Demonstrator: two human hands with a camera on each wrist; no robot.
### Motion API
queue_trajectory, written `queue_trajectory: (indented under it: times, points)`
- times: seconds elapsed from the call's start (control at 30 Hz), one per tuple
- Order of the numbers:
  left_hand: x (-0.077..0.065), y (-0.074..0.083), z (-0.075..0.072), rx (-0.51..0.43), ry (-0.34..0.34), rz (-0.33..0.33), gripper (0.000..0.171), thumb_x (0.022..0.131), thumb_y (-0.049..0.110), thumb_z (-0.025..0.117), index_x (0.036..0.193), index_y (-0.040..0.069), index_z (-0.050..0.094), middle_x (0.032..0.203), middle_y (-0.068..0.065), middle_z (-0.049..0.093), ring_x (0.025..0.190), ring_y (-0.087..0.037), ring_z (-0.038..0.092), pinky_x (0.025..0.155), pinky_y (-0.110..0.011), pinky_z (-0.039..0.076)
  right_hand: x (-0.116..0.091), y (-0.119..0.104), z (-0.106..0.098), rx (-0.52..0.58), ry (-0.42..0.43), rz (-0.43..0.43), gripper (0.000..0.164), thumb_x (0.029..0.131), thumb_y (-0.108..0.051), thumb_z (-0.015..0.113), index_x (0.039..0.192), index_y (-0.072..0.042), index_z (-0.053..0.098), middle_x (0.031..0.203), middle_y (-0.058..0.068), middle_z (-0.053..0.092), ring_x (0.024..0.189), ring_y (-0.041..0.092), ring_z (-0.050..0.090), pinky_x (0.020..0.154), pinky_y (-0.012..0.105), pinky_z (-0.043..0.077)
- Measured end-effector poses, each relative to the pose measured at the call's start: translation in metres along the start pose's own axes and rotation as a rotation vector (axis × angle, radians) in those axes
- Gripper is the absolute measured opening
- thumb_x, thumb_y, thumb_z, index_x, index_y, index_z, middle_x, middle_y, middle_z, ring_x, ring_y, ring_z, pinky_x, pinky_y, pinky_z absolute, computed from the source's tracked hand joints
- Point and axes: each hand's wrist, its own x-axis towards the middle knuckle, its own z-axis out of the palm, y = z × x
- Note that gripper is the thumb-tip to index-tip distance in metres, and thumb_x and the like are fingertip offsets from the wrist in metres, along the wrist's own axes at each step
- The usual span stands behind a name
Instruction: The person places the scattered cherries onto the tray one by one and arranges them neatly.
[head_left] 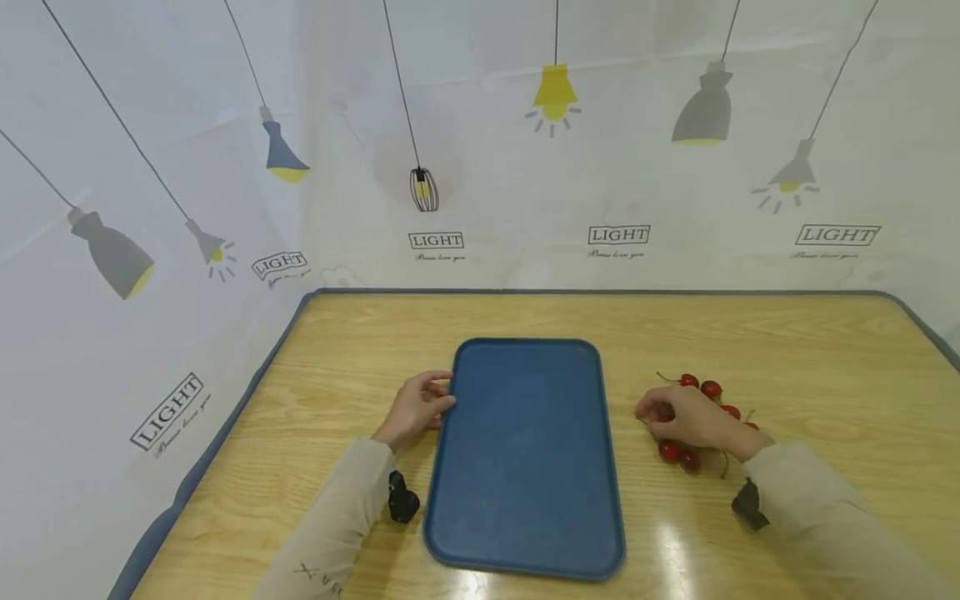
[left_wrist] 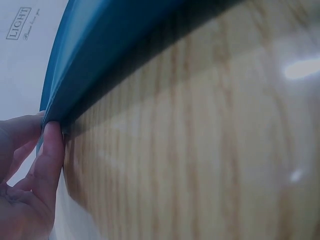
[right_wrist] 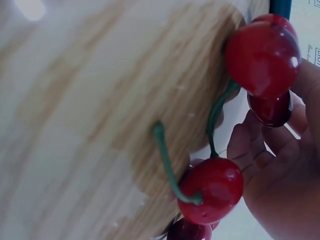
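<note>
A blue rectangular tray [head_left: 528,458] lies on the wooden table, its long side running away from me. My left hand [head_left: 415,408] grips the tray's left rim, thumb and fingers meeting it on either side in the left wrist view. To the tray's right, my right hand [head_left: 686,417] is over a small group of red cherries [head_left: 711,389]. Its thumb and index finger curl round a dark red cherry [head_left: 664,412], partly hidden by the hand. In the right wrist view, a cherry with a green stem [right_wrist: 212,190] stands near the palm.
The wooden table [head_left: 360,333] has a blue-grey edge along its back and left side. Behind it hangs a pale wall covering [head_left: 510,183] printed with lamps. A black wrist camera [head_left: 402,498] is on the left sleeve, another [head_left: 750,505] on the right.
</note>
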Motion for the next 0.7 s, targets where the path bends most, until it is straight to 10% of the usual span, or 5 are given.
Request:
queue_trajectory:
  times: [0.7]
  points:
    - [-0.0016,0.0025,0.0002,0.002,0.006,-0.004,0.041,0.082,0.002,0.06,0.122,0.008,0.052,0.096,-0.012,0.053,0.066,-0.015,0.055,0.05,-0.029,0.048,-0.0015,0.0015,0.0006,-0.038,0.078,-0.012,0.02,0.082,0.003,0.054,0.1,0.003,0.061,0.077,-0.002,0.054,0.064,0.005,0.043,0.056,0.022,0.04]
